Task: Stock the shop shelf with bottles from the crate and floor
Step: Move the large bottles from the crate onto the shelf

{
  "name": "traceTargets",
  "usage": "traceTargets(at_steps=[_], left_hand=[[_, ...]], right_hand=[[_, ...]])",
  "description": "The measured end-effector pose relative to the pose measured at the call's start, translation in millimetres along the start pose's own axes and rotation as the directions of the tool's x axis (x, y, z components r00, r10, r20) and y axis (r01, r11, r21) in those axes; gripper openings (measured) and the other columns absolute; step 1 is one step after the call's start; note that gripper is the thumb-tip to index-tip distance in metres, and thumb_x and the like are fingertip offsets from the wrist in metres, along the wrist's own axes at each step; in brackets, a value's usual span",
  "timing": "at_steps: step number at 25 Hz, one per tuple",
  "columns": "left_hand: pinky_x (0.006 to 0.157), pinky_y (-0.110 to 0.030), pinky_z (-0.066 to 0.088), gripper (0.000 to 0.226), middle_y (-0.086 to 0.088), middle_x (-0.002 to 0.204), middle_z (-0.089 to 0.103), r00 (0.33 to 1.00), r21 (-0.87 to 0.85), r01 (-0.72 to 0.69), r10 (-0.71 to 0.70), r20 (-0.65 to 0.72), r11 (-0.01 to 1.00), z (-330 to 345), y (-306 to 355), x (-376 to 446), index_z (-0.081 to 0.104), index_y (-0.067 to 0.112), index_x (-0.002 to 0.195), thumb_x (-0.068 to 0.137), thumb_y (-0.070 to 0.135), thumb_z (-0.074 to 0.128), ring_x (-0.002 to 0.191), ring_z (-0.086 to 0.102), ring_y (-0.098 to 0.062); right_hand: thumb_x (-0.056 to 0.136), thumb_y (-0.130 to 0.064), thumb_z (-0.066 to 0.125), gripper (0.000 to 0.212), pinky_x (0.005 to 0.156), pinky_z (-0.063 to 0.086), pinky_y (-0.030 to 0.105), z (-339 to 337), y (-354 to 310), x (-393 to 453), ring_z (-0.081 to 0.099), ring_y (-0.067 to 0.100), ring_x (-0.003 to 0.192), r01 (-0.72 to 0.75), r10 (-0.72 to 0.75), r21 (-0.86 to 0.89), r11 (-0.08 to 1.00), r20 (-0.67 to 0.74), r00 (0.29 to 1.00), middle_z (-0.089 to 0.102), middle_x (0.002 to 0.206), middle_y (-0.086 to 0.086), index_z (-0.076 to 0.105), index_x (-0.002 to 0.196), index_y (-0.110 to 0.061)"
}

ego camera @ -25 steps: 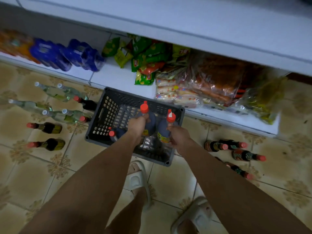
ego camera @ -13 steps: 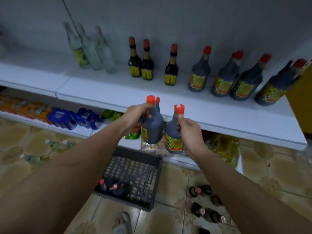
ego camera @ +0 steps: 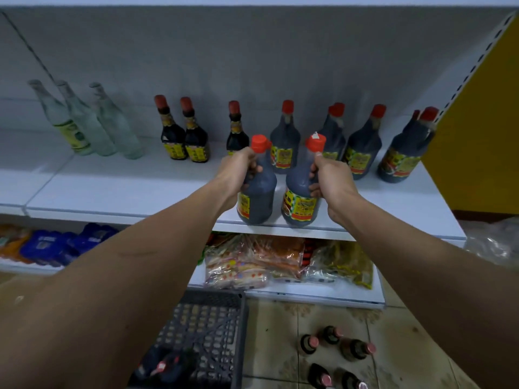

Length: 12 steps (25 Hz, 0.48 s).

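My left hand [ego camera: 238, 169] grips the neck of a dark sauce bottle [ego camera: 257, 197] with a red cap. My right hand [ego camera: 331, 175] grips the neck of a second dark sauce bottle [ego camera: 299, 206]. Both bottles stand upright at the front edge of the white shelf [ego camera: 140, 192], side by side. Behind them a row of like dark bottles [ego camera: 362, 153] stands by the back wall. The dark plastic crate [ego camera: 207, 338] sits on the floor below, with a few bottles [ego camera: 160, 366] lying in it.
Three clear glass bottles [ego camera: 84, 127] and three small dark bottles [ego camera: 196, 138] stand further left on the shelf. Snack bags [ego camera: 280, 259] and blue packs [ego camera: 56, 245] fill the lower shelf. Several small bottles [ego camera: 337, 349] lie on the tiled floor. A yellow panel [ego camera: 483, 136] bounds the right.
Both hands lifted the two bottles out of the crate, up and forward to the shelf's front edge. My view rose from the floor to the shelf.
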State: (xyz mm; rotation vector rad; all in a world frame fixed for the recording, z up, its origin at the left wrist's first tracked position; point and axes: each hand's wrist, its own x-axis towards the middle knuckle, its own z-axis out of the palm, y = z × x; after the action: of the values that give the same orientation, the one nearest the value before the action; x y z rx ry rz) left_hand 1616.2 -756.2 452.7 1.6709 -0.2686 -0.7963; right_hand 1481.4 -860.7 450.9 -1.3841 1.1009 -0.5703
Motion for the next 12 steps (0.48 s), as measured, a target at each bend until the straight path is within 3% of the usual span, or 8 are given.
traceTargets(at_steps=[6, 9, 12], left_hand=[[0.069, -0.030, 0.039, 0.027, 0.001, 0.068, 0.062, 1.000, -0.100, 0.031, -0.030, 0.002, 0.994, 55, -21, 40, 0.050, 0.018, 0.064, 0.091, 0.024, 0.047, 0.059, 0.049, -0.011], [0.054, -0.023, 0.040, 0.031, 0.001, 0.059, 0.063, 0.999, -0.163, 0.024, -0.032, -0.042, 0.986, 77, -23, 56, 0.050, 0.016, 0.060, 0.090, 0.022, 0.053, 0.036, 0.050, -0.003], [0.054, -0.023, 0.040, 0.029, 0.002, 0.065, 0.065, 0.998, -0.116, 0.021, -0.027, -0.051, 0.993, 86, -19, 69, 0.053, 0.017, 0.062, 0.090, 0.025, 0.055, 0.038, 0.053, -0.001]], right_hand=[[0.101, -0.037, 0.042, 0.033, 0.064, 0.051, 0.034, -24, 23, 57, 0.056, 0.022, 0.066, -0.026, 0.026, -0.003, 1.000, -0.067, 0.997, 0.057, 0.077, 0.006, 0.055, 0.078, -0.017], [0.100, -0.039, 0.042, 0.033, 0.071, 0.052, 0.039, -29, 27, 78, 0.057, 0.025, 0.072, -0.002, 0.001, -0.019, 1.000, -0.052, 0.999, 0.057, 0.076, 0.005, 0.056, 0.079, -0.018], [0.100, -0.042, 0.041, 0.033, 0.076, 0.056, 0.040, -33, 26, 91, 0.061, 0.027, 0.075, 0.015, -0.016, -0.036, 0.999, -0.032, 0.999, 0.059, 0.081, 0.007, 0.058, 0.090, -0.014]])
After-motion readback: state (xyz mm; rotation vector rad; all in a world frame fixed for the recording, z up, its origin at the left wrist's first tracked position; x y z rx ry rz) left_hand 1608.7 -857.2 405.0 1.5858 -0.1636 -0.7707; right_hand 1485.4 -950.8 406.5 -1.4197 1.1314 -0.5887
